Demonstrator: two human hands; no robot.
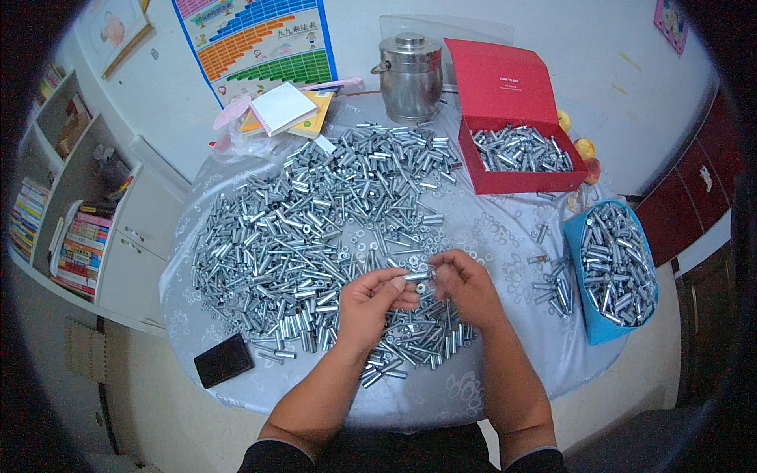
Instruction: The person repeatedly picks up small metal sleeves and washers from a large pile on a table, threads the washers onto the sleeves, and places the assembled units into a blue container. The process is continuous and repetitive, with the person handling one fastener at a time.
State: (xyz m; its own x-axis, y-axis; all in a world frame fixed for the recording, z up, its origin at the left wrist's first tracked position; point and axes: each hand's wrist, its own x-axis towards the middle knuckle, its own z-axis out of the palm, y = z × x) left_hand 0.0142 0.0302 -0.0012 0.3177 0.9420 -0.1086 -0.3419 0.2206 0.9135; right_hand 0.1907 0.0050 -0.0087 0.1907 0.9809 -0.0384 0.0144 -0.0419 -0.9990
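My left hand [373, 303] pinches a short shiny metal sleeve [418, 277] between thumb and fingers, held level above the pile. At the sleeve's right end is my right hand [465, 290], its fingers bent inward and partly smeared by motion. Whether it grips anything cannot be made out. Just under the sleeve, a small washer [421, 288] shows by the left fingertips; whether it is held or lies below is unclear. A broad heap of metal sleeves and bolts [292, 229] spreads beneath and beyond both hands, with loose washers [363, 240] in its middle.
A blue bin [579, 272] full of bolt pieces stands at right, beside a small loose group [556, 292]. Farther back are an open red box [512, 185] of metal pieces, a steel pot [410, 79] and notebooks [284, 109]. A black phone [224, 361] lies near left.
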